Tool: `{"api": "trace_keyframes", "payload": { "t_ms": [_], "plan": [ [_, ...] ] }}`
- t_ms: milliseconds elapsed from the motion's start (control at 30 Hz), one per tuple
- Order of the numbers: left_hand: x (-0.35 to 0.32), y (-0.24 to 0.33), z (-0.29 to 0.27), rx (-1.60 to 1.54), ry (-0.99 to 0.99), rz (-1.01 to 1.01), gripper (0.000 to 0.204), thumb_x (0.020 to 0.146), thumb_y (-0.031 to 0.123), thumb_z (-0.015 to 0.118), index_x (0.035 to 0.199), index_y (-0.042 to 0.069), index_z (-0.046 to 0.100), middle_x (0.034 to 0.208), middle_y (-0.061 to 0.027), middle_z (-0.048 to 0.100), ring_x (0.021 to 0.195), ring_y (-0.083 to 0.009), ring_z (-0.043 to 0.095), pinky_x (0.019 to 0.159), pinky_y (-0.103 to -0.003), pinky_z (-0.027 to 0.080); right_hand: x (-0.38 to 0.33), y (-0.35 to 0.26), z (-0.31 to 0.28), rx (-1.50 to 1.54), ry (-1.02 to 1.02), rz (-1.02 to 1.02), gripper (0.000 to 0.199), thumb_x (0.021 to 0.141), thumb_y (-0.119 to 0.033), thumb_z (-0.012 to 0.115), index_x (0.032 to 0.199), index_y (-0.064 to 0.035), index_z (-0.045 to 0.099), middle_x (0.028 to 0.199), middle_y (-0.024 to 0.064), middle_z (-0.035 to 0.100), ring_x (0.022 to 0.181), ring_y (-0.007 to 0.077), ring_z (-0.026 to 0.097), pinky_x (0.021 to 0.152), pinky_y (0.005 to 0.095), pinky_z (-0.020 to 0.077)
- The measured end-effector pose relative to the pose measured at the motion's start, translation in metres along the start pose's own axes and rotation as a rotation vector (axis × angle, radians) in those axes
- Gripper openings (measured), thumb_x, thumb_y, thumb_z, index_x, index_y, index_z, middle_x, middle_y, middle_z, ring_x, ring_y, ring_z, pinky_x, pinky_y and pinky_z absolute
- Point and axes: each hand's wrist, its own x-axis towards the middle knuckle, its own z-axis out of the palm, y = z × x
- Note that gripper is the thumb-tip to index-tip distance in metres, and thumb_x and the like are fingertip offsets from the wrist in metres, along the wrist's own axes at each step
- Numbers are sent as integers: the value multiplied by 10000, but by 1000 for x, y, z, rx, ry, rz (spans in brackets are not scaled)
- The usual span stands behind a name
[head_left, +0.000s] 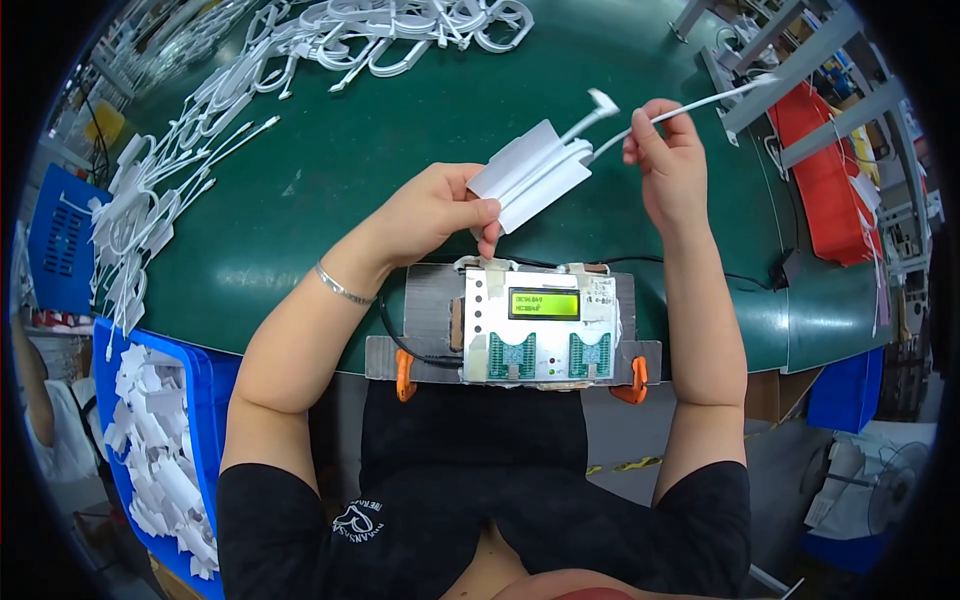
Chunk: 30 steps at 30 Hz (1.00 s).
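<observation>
White cable (690, 106) held up over the green desk (330, 170), running from the upper right down to a plug end (603, 101) that sticks out of a white paper sleeve (530, 172). Sleeve tilted, raised above the desk, its lower corner pinched between thumb and fingers of the left hand (440, 212). Right hand (668, 160) just to the right of the sleeve, fingers closed around the cable, pinching it near the sleeve's upper edge. Silver bracelet (343, 288) on the left wrist. Directly below both hands, at the near edge of the desk, a grey test box (538, 325) with a lit yellow-green screen (544, 303) and two green sockets (512, 355) on its front, sitting on a flat grey plate held by orange clamps (404, 375). Black lead (400, 335) running into the box from the left. Farther out, a heap of white cables (390, 35) along the far edge and more spread down the left side of the desk. Blue bin (160, 450) full of white paper pieces at lower left, beside the desk. Red bin (825, 175) off to the right among grey metal frame bars (800, 75).
</observation>
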Motion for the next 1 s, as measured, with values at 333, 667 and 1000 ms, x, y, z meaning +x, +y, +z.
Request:
{"api": "trace_keyframes", "payload": {
  "t_ms": [333,667,1000],
  "plan": [
    [4,-16,26,-40,318,75,186,874,32,512,1034,-50,562,894,-84,627,796,-116,606,715,-244,490,-56,2,63,-1097,-575,-989,172,608,-84,630,766,-72,562,783,30,520,789,218,545,735,346,440],
    [3,4,-30,-40,100,-148,172,844,43,545,989,-44,578,805,-80,629,653,-111,595,623,-218,489,-35,13,43,-1084,-493,-859,307,671,-39,697,964,-120,648,1027,17,624,938,224,565,776,351,447],
    [-5,16,-20,245,-29,-183,211,801,44,549,984,-54,587,810,-105,657,620,-123,620,637,-204,486,-31,23,38,-941,-619,-658,235,716,-99,701,949,-131,692,1162,58,561,881,220,543,734,321,473]
  ]
}}
